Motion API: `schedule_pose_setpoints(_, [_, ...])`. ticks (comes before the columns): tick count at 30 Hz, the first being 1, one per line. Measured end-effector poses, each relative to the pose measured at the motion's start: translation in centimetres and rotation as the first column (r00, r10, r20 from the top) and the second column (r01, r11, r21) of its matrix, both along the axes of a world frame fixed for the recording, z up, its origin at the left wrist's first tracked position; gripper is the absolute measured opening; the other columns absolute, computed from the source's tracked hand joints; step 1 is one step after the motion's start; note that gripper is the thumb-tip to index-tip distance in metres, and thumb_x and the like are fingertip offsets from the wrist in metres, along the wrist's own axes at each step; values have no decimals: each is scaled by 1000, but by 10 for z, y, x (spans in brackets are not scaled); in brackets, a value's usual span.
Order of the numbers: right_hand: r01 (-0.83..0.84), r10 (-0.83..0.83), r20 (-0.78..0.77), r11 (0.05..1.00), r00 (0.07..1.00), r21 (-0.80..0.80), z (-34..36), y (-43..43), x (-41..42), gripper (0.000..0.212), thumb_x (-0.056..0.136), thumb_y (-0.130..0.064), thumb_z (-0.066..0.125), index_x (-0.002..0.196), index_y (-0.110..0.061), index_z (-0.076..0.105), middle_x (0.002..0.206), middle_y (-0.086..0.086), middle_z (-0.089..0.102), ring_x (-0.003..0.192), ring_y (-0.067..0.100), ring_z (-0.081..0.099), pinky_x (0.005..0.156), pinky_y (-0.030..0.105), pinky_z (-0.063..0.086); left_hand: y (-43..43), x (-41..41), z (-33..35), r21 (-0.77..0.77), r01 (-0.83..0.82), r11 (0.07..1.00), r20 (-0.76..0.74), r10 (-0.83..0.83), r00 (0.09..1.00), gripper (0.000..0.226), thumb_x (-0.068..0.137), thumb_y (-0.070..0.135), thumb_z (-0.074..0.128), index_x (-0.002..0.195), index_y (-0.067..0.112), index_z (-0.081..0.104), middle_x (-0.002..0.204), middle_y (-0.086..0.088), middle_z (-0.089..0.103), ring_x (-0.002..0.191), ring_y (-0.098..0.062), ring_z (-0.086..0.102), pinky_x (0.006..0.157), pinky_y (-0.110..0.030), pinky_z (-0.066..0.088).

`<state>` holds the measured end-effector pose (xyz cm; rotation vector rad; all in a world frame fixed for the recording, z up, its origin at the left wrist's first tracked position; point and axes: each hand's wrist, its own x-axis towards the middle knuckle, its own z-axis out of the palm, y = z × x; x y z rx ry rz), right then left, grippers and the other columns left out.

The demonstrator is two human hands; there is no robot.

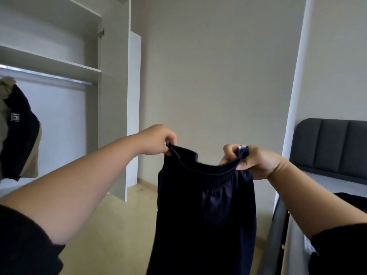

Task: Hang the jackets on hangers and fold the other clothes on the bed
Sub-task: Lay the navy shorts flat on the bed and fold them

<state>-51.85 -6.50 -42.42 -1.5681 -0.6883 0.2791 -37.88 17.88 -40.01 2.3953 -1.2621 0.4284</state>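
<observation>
Plainly, left hand (156,140) and right hand (257,161) pinch the waistband (206,172) of a navy garment (204,225), bottom cropped.

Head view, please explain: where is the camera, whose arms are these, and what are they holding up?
There is no machine here. A person wears one wide-angle camera on the head, so you look forward and down along their own arms. The left hand and the right hand each pinch one end of the elastic waistband of a dark blue garment, either shorts or trousers. It hangs in the air, and its lower end is out of the picture. On the left stands an open wardrobe with a dark and beige jacket hanging below its rail. On the right is the bed with a grey headboard. A dark cloth lies on the bed, but too little of it shows to name it.
</observation>
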Motion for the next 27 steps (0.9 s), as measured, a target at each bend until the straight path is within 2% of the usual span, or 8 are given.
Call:
schedule_pose_setpoints(3, [347, -347, 23, 933, 938, -93, -4, -3, 10, 28, 70, 15, 61, 75, -11, 68, 93, 17, 67, 85, 29, 66, 77, 36, 53, -11, -9, -5, 34, 6, 999, 226, -13, 974, 30, 78, 2, 70, 68, 28, 59, 83, 14, 51, 79, 1, 43, 69, -14, 35])
schedule_pose_setpoints(8, [419, -419, -21, 908, 908, -7, -8, 13, 25, 48, 74, 8, 59, 122, 4, 59, 116, 19, 65, 106, 28, 63, 93, 36, 49, -34, -32, -2, -415, 197, 888, 26, -205, 978, 34, 72, -6, 74, 61, 26, 67, 76, 11, 56, 55, 5, 48, 59, -6, 36])
schedule_pose_setpoints(11, [390, -388, -38, 920, 921, 46, -12, 22, 30, 31, 73, 4, 59, 104, 4, 62, 99, 15, 69, 94, 27, 65, 92, 36, 48, -40, -41, 2, -493, 230, 839, -66, -300, 952, 42, 74, -16, 62, 61, 24, 67, 80, 3, 63, 55, 1, 54, 58, -13, 44])
schedule_pose_setpoints(14, [444, -441, -54, 889, 896, 111, -14, 26, 34, 23, 72, 4, 59, 94, 1, 63, 89, 11, 70, 86, 24, 67, 83, 31, 54, -33, -40, 2, -450, 166, 877, -161, -263, 951, 30, 83, -5, 63, 73, 23, 70, 90, -11, 69, 69, -19, 65, 67, -25, 52])
schedule_pose_setpoints(16, [525, -525, -33, 840, 850, 137, -15, 29, 37, 18, 75, 10, 59, 89, 0, 65, 83, 9, 72, 79, 21, 69, 75, 27, 56, -26, -36, 0, -401, 101, 911, -294, -232, 927, 13, 92, 16, 61, 96, 25, 69, 99, -3, 70, 81, -12, 65, 68, -15, 51])
schedule_pose_setpoints(20, [685, -698, 33, 711, 716, 159, -14, 33, 40, 16, 85, 11, 58, 98, 5, 65, 92, 13, 70, 81, 23, 68, 75, 26, 56, -20, -33, 1, -243, 80, 967, -598, -215, 772, 39, 92, 57, 42, 105, 28, 65, 102, 7, 72, 93, -10, 68, 78, -24, 53])
schedule_pose_setpoints(24, [589, -591, 103, 806, 800, 52, -10, 35, 35, 18, 84, 6, 60, 98, -2, 68, 97, 11, 70, 92, 23, 66, 91, 34, 50, -28, -32, -1, -104, 19, 994, -398, -59, 915, 29, 98, 26, 48, 95, 2, 62, 79, -5, 56, 70, -18, 50, 61, -25, 36])
schedule_pose_setpoints(27, [586, -582, 81, 809, 809, -50, -6, 31, 31, 18, 82, 5, 63, 95, -6, 70, 92, 7, 72, 90, 20, 67, 91, 33, 49, -36, -33, -5, -128, -30, 991, -346, -16, 938, 24, 92, 28, 58, 79, 8, 64, 70, 1, 57, 60, -13, 48, 49, -18, 35])
